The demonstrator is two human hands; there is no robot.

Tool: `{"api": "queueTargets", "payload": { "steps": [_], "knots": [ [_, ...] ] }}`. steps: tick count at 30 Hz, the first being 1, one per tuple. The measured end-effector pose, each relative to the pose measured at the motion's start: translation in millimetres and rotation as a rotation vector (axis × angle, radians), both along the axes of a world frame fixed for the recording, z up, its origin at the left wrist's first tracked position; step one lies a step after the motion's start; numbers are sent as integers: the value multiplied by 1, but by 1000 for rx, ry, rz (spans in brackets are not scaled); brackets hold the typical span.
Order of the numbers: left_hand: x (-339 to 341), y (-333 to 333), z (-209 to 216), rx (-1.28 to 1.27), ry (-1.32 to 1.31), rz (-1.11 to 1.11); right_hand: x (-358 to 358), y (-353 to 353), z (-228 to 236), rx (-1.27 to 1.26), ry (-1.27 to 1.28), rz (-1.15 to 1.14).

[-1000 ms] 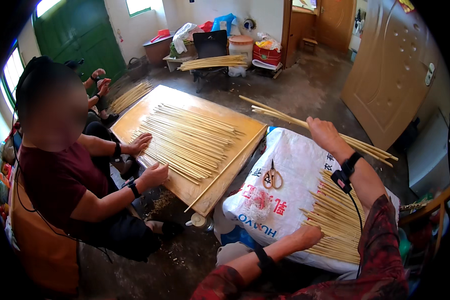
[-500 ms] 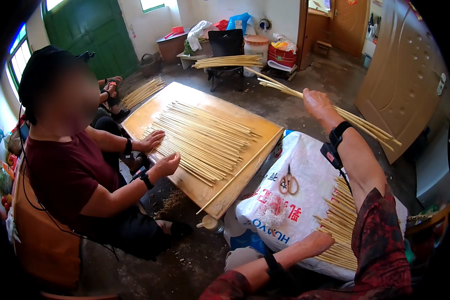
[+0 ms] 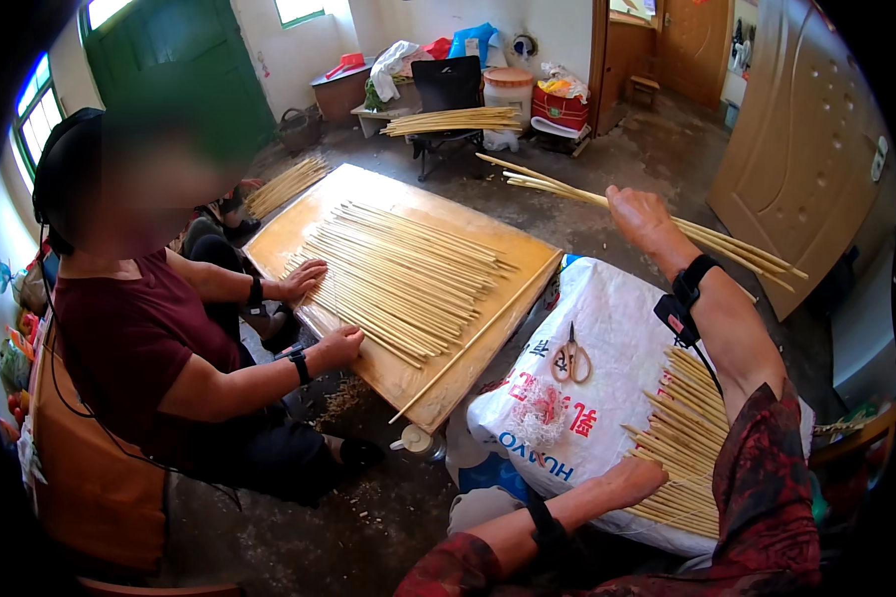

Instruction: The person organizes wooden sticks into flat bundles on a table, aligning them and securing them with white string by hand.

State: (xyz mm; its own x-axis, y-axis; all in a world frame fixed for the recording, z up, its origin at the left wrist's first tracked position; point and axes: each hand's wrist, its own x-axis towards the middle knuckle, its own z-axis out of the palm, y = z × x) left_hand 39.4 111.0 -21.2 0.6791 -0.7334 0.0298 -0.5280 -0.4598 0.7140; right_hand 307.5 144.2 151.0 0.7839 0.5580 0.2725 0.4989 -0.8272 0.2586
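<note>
My right hand [image 3: 639,214] is raised past the far edge of a white sack [image 3: 513,398] and closed round several long pale sticks [image 3: 737,246]. They stick out to both sides of the fist and fan apart a little at the ends. Low over the sack, my left hand [image 3: 635,482] is closed at the left ends of a row of sticks [image 3: 682,438] lying side by side. What its fingers hold is hidden. Scissors [image 3: 570,360] with brown handles and a tangle of pink and white string [image 3: 540,413] lie on the sack, left of the row.
A low wooden table [image 3: 368,184] bears a wide row of sticks [image 3: 398,279]. Across it sits a person in a dark red shirt [image 3: 129,328], both hands at the row's near-left side. More sticks [image 3: 453,121] lie on a black chair [image 3: 448,85]. A glass jar [image 3: 420,441] stands by the table corner.
The sticks in my right hand have swung flatter, their left ends lower and right ends slightly higher. The other person's nearer hand has moved down toward the table edge. My left hand has barely moved.
</note>
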Motion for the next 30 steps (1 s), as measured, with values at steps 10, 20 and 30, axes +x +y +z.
{"api": "queueTargets", "payload": {
  "steps": [10,20,30],
  "knots": [
    [0,-8,-2,-18,63,48,-9,-40,-28,27,39,131],
    [0,-19,-25,-44,-36,57,-29,-157,-86,95,106,107],
    [2,-27,-19,31,-33,7,-78,-274,-115,93,167,-104]
  ]
}}
